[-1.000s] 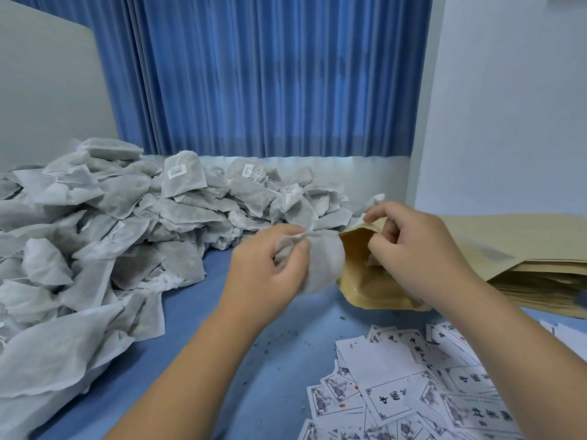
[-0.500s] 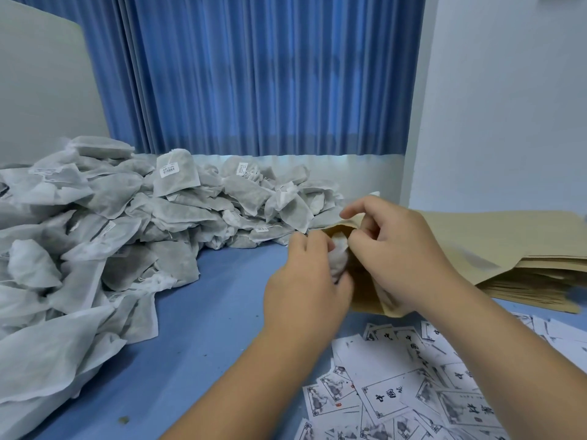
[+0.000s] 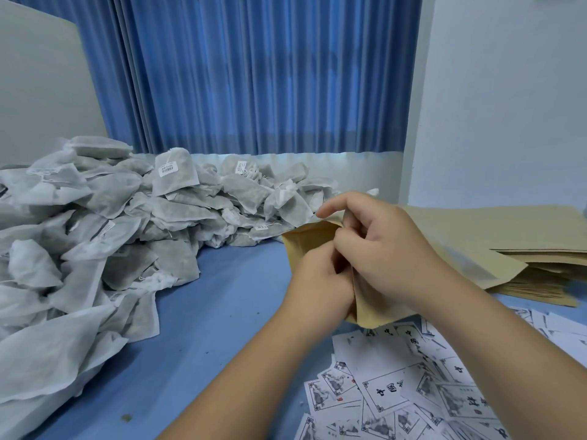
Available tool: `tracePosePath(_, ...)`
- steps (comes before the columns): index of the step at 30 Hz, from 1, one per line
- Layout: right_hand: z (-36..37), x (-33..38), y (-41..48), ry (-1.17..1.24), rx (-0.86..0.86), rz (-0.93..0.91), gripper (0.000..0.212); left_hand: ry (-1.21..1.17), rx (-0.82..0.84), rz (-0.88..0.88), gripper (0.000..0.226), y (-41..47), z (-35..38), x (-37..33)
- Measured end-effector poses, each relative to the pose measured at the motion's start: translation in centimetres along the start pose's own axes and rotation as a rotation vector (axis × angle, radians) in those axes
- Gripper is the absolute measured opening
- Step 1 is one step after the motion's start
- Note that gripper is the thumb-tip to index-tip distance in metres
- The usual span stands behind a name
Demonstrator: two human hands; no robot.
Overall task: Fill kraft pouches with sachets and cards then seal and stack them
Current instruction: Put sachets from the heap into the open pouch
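Observation:
A kraft pouch (image 3: pixel 308 240) is held upright above the blue table (image 3: pixel 203 328), its mouth facing up and left. My right hand (image 3: pixel 386 246) pinches the pouch's upper rim and keeps the mouth open. My left hand (image 3: pixel 317 281) is pushed into the mouth up to the knuckles, so its fingers are hidden inside. The sachet it carried is out of sight in the pouch. A big heap of grey-white sachets (image 3: pixel 127 223) lies to the left. Printed cards (image 3: pixel 413 392) are scattered at the lower right.
A stack of flat kraft pouches (image 3: pixel 514 246) lies on the right behind my right hand. Blue curtains (image 3: pixel 254 74) hang at the back, with a white wall (image 3: pixel 508 106) on the right. Bare blue tabletop runs between the sachet heap and the cards.
My left hand has moved right with the sachet and gone into the pouch mouth; the sachet is no longer visible. My right hand kept hold of the pouch rim.

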State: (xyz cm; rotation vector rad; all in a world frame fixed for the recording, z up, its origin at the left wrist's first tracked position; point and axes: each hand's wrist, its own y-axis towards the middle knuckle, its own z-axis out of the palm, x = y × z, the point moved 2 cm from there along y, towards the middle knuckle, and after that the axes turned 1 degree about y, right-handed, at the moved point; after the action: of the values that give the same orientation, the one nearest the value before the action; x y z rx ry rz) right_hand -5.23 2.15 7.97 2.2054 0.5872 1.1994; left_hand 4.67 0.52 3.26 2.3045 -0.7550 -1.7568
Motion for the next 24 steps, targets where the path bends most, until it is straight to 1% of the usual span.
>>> tracePosePath(2,0.1,0.1,0.0,-0.004,0.014,-0.016,0.038,-0.006,0.047,-0.017,0.034,0.2,0.0,0.1)
tracePosePath(5,0.2,-0.1,0.0,0.033,0.031,0.015,0.035,-0.009,0.111,-0.033,0.026,0.5,0.3,0.2)
tracePosePath(6,0.2,-0.3,0.0,0.037,0.027,0.022,0.034,-0.015,0.122,-0.044,0.023,0.5,0.4,0.3)
tracePosePath(8,0.1,-0.6,0.0,0.005,-0.013,0.02,0.032,-0.04,0.118,-0.053,0.025,0.3,0.8,0.6)
tracePosePath(10,-0.3,-1.0,0.1,-0.032,-0.073,0.022,0.032,0.012,0.079,0.008,0.029,0.0,0.8,1.0)
tracePosePath(12,-1.0,-1.4,0.2,-0.08,-0.137,0.034,0.033,0.158,0.051,0.119,0.029,-0.4,0.4,1.1)
tracePosePath(14,-1.9,-1.9,0.3,-0.143,-0.201,0.046,0.033,0.309,0.035,0.22,0.026,-0.6,-0.2,0.9)
tracePosePath(16,-2.8,-2.3,0.4,-0.176,-0.244,0.073,0.033,0.394,0.03,0.272,0.018,-0.7,-1.1,0.3)
tracePosePath(17,-3.1,-2.5,0.5,-0.182,-0.262,0.092,0.032,0.416,0.064,0.281,0.015,-0.8,-1.5,-0.1)
tracePosePath(18,-3.5,-2.7,0.5,-0.182,-0.278,0.111,0.031,0.434,0.133,0.271,0.013,-0.9,-1.7,-0.3)
tracePosePath(20,-4.0,-3.0,0.6,-0.171,-0.291,0.142,0.031,0.517,0.355,0.208,0.011,-1.4,-1.6,-0.3)
tracePosePath(22,-4.3,-3.1,0.6,-0.162,-0.282,0.16,0.032,0.689,0.569,0.165,0.028,-2.0,-1.0,0.3)
tracePosePath(24,-4.4,-3.2,0.6,-0.155,-0.274,0.16,0.033,0.798,0.719,0.125,0.043,-2.4,-0.5,1.1)
